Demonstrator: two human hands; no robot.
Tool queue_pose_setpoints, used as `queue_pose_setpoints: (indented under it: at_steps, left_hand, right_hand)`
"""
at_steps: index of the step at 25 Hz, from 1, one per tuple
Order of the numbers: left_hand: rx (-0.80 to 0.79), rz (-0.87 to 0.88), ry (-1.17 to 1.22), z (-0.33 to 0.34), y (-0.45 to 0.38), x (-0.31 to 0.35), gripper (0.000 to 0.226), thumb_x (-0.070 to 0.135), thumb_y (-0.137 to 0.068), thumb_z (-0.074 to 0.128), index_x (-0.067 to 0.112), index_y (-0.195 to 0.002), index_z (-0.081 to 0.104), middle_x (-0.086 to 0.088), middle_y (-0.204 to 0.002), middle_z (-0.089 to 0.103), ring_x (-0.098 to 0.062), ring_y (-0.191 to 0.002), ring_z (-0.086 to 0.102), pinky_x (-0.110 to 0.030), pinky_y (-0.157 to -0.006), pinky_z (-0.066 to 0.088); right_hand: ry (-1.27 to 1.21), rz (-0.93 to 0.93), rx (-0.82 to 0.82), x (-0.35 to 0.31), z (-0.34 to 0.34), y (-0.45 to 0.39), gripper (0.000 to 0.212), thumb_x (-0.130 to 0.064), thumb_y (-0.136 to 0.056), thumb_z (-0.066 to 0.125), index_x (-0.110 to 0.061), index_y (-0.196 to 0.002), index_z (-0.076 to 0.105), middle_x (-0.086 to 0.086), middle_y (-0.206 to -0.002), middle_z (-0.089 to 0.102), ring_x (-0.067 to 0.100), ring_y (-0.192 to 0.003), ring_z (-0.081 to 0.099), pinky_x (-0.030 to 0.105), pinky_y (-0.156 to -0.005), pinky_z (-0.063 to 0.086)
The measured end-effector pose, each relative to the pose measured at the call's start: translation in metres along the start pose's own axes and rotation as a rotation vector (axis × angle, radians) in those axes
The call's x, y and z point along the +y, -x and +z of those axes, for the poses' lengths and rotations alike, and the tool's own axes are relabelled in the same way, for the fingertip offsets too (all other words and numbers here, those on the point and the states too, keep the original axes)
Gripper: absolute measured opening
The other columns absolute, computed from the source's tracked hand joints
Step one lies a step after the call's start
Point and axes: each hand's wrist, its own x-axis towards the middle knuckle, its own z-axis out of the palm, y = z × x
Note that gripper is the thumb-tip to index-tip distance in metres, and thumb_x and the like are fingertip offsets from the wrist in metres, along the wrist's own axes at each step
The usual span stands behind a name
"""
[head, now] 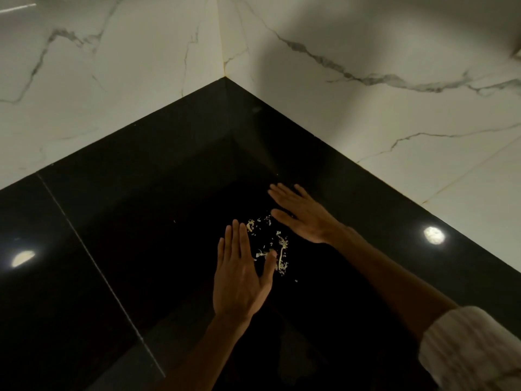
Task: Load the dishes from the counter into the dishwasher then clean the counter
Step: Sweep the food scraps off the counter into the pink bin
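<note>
A small heap of pale food scraps (272, 244) lies on the glossy black counter (141, 235), near its inner corner. My left hand (241, 275) rests flat just left of the scraps, fingers straight and together, thumb edge touching the heap. My right hand (300, 214) lies flat on the far right side of the scraps, fingers pointing left. Both hands are empty, with the scraps between them. No dishes or dishwasher are in view.
White marble-patterned walls (366, 108) meet at the corner behind the counter. A low black upstand (197, 114) runs along both walls. A seam (95, 261) crosses the counter on the left. Ceiling lights glare off the surface at both sides.
</note>
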Motion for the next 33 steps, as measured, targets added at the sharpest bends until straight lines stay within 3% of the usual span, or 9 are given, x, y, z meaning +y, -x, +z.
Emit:
queue_pose_setpoints:
  at_steps: [2,4,7,13,17,19,22,27,33]
  left_hand:
    - [-0.002,0.0,0.006,-0.001,0.001,0.001,0.083,0.069,-0.096,0.013,0.014,-0.154,-0.006,-0.003,-0.163,-0.012,-0.013,-0.148,-0.016,-0.028,-0.118,-0.011]
    - [-0.008,0.0,0.005,0.001,-0.001,0.0,0.083,0.069,-0.096,0.013,0.014,-0.155,-0.007,-0.002,-0.163,-0.013,-0.012,-0.148,-0.016,-0.028,-0.118,-0.011]
    - [0.006,-0.002,-0.015,0.003,-0.002,-0.002,0.081,0.067,-0.096,0.011,0.014,-0.154,-0.005,-0.003,-0.163,-0.01,-0.012,-0.149,-0.013,-0.028,-0.119,-0.009]
    - [-0.025,-0.014,0.085,0.006,-0.002,-0.006,0.075,0.06,-0.094,-0.003,0.016,-0.155,0.0,-0.002,-0.164,-0.001,-0.008,-0.148,-0.008,-0.026,-0.119,-0.008]
    - [-0.059,0.028,0.257,-0.003,-0.01,-0.01,0.072,0.06,-0.097,0.006,0.019,-0.155,0.0,0.003,-0.163,-0.001,-0.002,-0.145,-0.008,-0.027,-0.12,-0.002]
    - [-0.122,0.127,0.29,-0.01,-0.026,-0.017,0.069,0.056,-0.099,0.014,0.019,-0.156,0.0,0.004,-0.163,0.0,-0.002,-0.144,-0.008,-0.028,-0.121,-0.001]
    - [-0.196,0.296,0.068,-0.01,-0.04,-0.02,0.061,0.049,-0.104,0.017,0.017,-0.155,0.006,0.0,-0.163,0.003,-0.008,-0.147,-0.007,-0.025,-0.116,-0.008]
    - [-0.294,0.437,0.072,-0.007,-0.026,-0.014,0.061,0.052,-0.102,0.016,0.022,-0.155,0.013,0.006,-0.163,0.007,0.0,-0.145,-0.003,-0.027,-0.121,0.0]
    - [0.007,0.029,0.58,-0.018,0.047,-0.026,0.056,0.05,-0.103,0.02,0.027,-0.154,0.016,0.016,-0.159,0.011,-0.001,-0.146,0.002,-0.026,-0.119,0.005]
  right_hand:
    - [-0.269,0.095,0.142,-0.005,-0.012,-0.021,0.058,-0.049,-0.103,0.025,-0.023,-0.155,0.017,-0.008,-0.162,0.011,0.003,-0.147,0.004,0.03,-0.121,0.003]
    - [-0.228,0.235,0.181,-0.002,-0.021,-0.038,0.057,-0.046,-0.104,0.024,-0.02,-0.154,0.019,-0.003,-0.163,0.012,0.005,-0.148,0.005,0.029,-0.121,0.003]
    - [-0.085,0.102,0.037,-0.018,-0.008,-0.038,0.053,-0.04,-0.106,0.021,-0.016,-0.153,0.023,0.0,-0.162,0.014,0.007,-0.149,0.004,0.026,-0.12,-0.002]
    - [-0.263,-0.035,-0.088,-0.057,0.019,0.034,0.047,-0.035,-0.107,0.023,-0.022,-0.152,0.03,-0.006,-0.16,0.02,0.0,-0.146,0.006,0.022,-0.119,0.0]
    - [-0.543,0.269,0.324,-0.065,0.013,0.088,0.051,-0.048,-0.104,0.026,-0.028,-0.149,0.035,-0.007,-0.158,0.029,0.004,-0.145,0.021,0.036,-0.121,0.018]
    - [-0.391,0.496,0.411,-0.068,0.026,0.129,0.062,-0.056,-0.101,0.018,-0.024,-0.154,0.019,-0.003,-0.162,0.015,0.006,-0.148,0.007,0.036,-0.123,0.01]
    - [0.071,0.72,0.165,-0.089,0.06,0.175,0.084,-0.073,-0.091,-0.003,-0.018,-0.153,-0.011,0.0,-0.16,-0.019,0.013,-0.147,-0.021,0.039,-0.121,-0.01]
    - [0.113,0.606,0.119,-0.13,0.074,0.135,0.09,-0.076,-0.089,-0.001,-0.013,-0.151,-0.017,0.003,-0.156,-0.028,0.018,-0.144,-0.029,0.039,-0.121,-0.012]
    - [-0.301,0.53,0.328,-0.093,0.049,0.134,0.072,-0.061,-0.097,0.015,-0.02,-0.156,0.004,-0.004,-0.163,-0.004,0.006,-0.147,-0.011,0.032,-0.122,-0.002]
